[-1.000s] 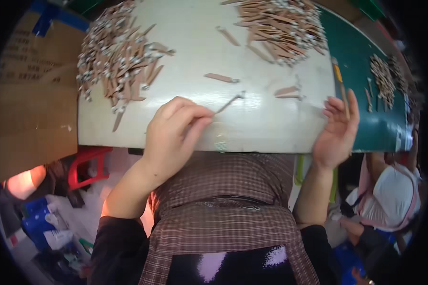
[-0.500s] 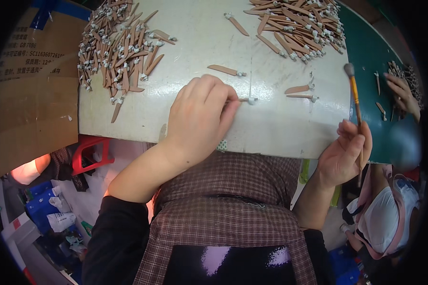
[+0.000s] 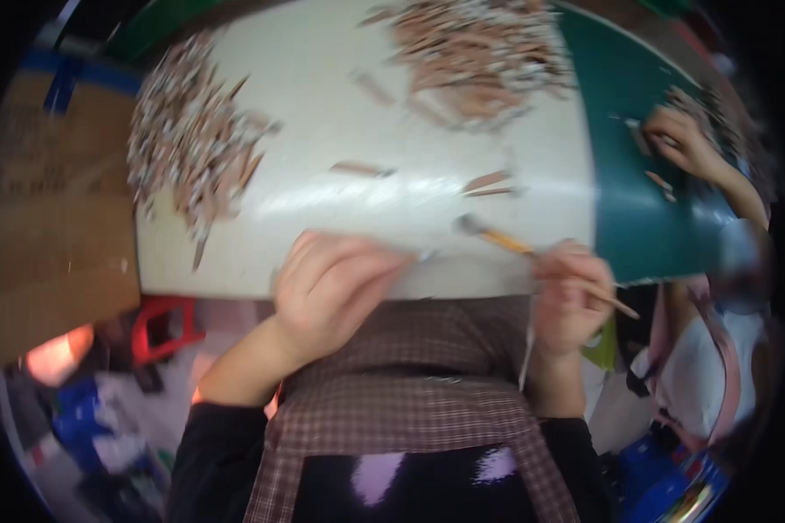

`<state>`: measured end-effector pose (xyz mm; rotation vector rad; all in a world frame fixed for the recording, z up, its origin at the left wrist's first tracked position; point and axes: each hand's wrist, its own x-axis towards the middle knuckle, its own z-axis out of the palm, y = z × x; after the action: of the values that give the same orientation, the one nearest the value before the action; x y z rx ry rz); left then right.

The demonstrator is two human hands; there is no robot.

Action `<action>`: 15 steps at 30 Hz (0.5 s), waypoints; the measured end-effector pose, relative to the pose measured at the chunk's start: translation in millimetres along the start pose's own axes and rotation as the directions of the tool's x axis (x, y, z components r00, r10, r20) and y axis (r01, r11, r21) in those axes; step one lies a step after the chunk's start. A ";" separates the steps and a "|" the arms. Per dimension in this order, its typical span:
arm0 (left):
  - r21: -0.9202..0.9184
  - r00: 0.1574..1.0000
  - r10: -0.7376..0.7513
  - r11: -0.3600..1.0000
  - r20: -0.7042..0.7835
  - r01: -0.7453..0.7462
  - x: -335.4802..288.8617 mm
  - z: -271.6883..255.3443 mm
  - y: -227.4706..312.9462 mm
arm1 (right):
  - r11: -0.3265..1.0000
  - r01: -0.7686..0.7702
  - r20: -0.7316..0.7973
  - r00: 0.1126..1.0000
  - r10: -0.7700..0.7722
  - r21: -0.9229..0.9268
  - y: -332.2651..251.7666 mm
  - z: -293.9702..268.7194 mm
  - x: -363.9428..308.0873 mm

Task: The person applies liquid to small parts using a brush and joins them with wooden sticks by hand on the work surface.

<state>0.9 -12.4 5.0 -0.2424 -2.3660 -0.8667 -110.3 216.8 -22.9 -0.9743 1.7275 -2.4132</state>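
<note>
My left hand (image 3: 331, 283) is low over the white tabletop (image 3: 305, 105), fingertips pinched. From them pokes the pale tip of a small knife-shaped brown piece (image 3: 425, 256); the rest of it is hidden by the fingers and blur. My right hand (image 3: 571, 296) grips a brush (image 3: 506, 240) with a yellow-orange handle, its grey bristles tilted left toward the left hand but apart from it. Beyond the hands lie one loose brown piece (image 3: 358, 168) and a pair of similar pieces (image 3: 488, 185).
Heaps of brown pieces with whitish ends lie at the left (image 3: 192, 144) and far middle (image 3: 480, 65). A cardboard box (image 3: 61, 218) stands at the left edge. At right, another person's hand (image 3: 685, 144) is over a green table (image 3: 615, 192). A red stool (image 3: 167, 327) is below.
The left hand has drawn back nearer the table's front edge with the brown piece. The right hand has swung the brush from upright to slanting leftward. The whole view has shifted and blurred.
</note>
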 end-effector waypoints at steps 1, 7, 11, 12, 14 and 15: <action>0.037 0.999 -0.045 0.998 0.004 0.045 -5.9 -3.7 1.1 | 0.999 -0.043 0.023 0.999 0.043 -0.006 4.6 2.1 -0.3; -0.064 0.975 -0.223 0.973 -0.004 0.222 -24.6 3.3 -0.3 | 0.981 -0.125 -0.021 0.991 0.130 0.148 5.0 9.3 -5.7; -0.137 0.975 -0.221 0.965 0.025 0.222 -23.5 -0.9 1.5 | 0.980 -0.138 -0.050 0.988 0.146 0.141 5.2 9.7 -7.5; -0.170 0.972 -0.234 0.957 0.029 0.235 -24.3 -1.7 2.1 | 0.979 -0.146 -0.061 0.986 0.156 0.145 5.7 10.5 -6.5; -0.200 0.966 -0.255 0.946 0.032 0.256 -25.8 -3.1 4.6 | 0.975 -0.161 -0.067 0.983 0.172 0.151 6.3 11.6 -6.4; -0.208 0.967 -0.255 0.945 0.020 0.253 -24.9 -3.5 6.5 | 0.977 -0.164 -0.069 0.982 0.175 0.133 6.6 12.1 -6.4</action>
<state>24.9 -8.8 -4.3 -0.0150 -2.3316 -1.2389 -101.4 206.3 -29.3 -0.6938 1.5841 -2.4475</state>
